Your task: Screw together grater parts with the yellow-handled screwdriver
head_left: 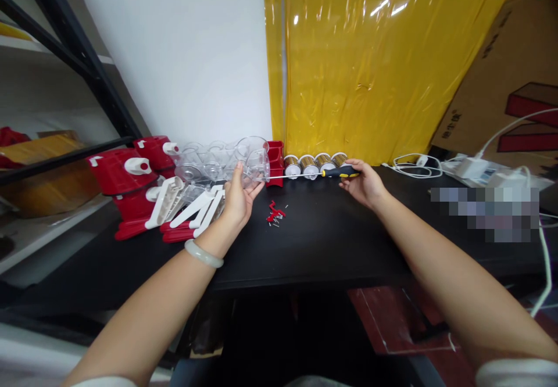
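My left hand (239,197) is closed on a clear plastic container (258,163), thumb in front and fingers under it. More clear plastic containers (203,157) stand just behind and to its left. My right hand (362,185) grips a screwdriver (335,172) by its black and yellow handle. The long shaft lies level, pointing left, and its tip meets the right end of the held container; whether it sits in a screw is too small to tell. Below, on the black table (314,242), lies a small pile of red parts and silver screws (275,215).
Red housings (126,186) and white crank handles with red grips (196,215) occupy the left. Several metal grater drums (308,166) and red pieces (275,160) line the back. White cables and a power strip (475,169) lie right. A black shelf frame (82,61) borders the left.
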Available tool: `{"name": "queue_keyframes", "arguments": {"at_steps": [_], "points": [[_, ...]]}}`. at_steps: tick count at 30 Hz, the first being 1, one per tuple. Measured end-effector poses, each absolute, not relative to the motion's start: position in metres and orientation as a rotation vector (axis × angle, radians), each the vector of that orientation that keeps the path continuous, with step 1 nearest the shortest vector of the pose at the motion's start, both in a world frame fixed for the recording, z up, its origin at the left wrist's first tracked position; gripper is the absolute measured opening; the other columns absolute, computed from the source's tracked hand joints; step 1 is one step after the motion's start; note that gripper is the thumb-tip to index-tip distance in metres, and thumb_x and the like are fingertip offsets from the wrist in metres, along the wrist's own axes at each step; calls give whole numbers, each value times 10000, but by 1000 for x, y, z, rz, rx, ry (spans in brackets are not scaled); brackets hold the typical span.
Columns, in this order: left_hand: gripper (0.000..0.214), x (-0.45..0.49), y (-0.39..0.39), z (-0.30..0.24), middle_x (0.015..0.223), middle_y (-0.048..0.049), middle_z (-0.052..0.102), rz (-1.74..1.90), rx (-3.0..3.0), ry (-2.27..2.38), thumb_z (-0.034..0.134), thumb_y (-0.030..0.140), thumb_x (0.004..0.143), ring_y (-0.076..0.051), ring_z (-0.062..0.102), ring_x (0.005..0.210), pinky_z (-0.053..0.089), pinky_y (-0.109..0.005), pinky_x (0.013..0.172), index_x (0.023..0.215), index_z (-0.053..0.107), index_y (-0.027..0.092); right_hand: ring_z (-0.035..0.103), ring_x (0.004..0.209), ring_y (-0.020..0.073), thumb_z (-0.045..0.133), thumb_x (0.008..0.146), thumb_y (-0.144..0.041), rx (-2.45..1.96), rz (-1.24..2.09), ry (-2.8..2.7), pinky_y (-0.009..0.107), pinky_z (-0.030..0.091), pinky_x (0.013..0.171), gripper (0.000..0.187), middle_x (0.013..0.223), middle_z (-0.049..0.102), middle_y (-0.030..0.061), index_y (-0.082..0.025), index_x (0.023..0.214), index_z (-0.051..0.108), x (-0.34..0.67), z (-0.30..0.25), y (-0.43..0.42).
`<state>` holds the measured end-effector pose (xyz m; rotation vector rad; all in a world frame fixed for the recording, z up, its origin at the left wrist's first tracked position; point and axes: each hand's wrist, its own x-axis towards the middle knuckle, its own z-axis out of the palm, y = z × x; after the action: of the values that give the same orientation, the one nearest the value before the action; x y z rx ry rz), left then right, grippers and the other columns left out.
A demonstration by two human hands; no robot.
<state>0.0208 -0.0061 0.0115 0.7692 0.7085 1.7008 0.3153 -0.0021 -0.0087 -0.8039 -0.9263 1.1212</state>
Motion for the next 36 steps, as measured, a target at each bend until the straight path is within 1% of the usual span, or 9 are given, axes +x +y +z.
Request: {"name": "queue_keyframes", "arguments": {"at_steps": [4,7,10,13,17,22,25,30,36], "points": [[347,20,-5,12,1007,-89,711,1697,781,697,664,464,838,-208,706,942,561,-376,902,1059,597,206,488,498,132,554,787,-605,-813,1128,-987,297,473,532,353,667,570,-17,-257,844,529,317,-8,-3],[366,20,-5,11,1042,-88,704,1708,780,707,681,467,822,-212,701,966,556,-389,906,1073,584,218,388,395,109,448,788,-797,-956,1000,-1062,287,435,484,566,495,461,-37,-237,766,526,317,-12,3],[375,20,-5,11,1059,-87,701,1709,780,711,686,470,816,-210,698,974,554,-392,910,1076,580,223,307,360,85,611,773,-684,-1001,930,-1113,263,420,481,461,396,301,-92,-229,741,544,316,-14,5],[364,19,-4,10,1022,-81,708,1704,782,699,680,479,817,-210,702,956,558,-381,904,1054,586,219,371,411,78,726,712,-430,-943,983,-1036,239,435,492,275,487,425,-86,-236,792,549,314,-12,2],[349,19,-4,11,994,-77,711,1706,784,693,665,461,836,-208,704,941,562,-384,900,1067,581,214,481,500,89,707,630,-282,-863,1138,-939,249,476,528,293,671,561,-70,-254,859,525,314,-9,-2],[350,20,-6,12,992,-83,714,1716,770,710,672,447,838,-207,709,927,554,-402,916,1074,567,212,377,372,102,540,791,-695,-996,1145,-1032,245,347,407,456,477,448,-63,-242,790,489,318,-15,5],[350,19,-7,14,998,-82,706,1736,796,682,678,451,830,-210,711,923,552,-412,915,1055,549,216,249,322,76,555,754,-777,-1020,1111,-1131,227,250,377,542,374,317,-99,-238,765,496,318,-19,7],[363,13,-8,35,1005,-50,676,1814,813,660,712,432,796,-200,704,916,556,-434,890,991,464,253,440,433,70,773,658,-622,-878,1154,-1204,237,430,490,480,531,503,-71,-214,849,605,315,-17,2],[507,13,-4,84,1034,-32,623,1849,897,626,797,422,715,-191,682,909,579,-419,839,981,394,268,662,768,150,842,614,-471,-964,1061,-1363,316,545,726,529,984,709,46,-217,1064,728,314,-19,5]]}}
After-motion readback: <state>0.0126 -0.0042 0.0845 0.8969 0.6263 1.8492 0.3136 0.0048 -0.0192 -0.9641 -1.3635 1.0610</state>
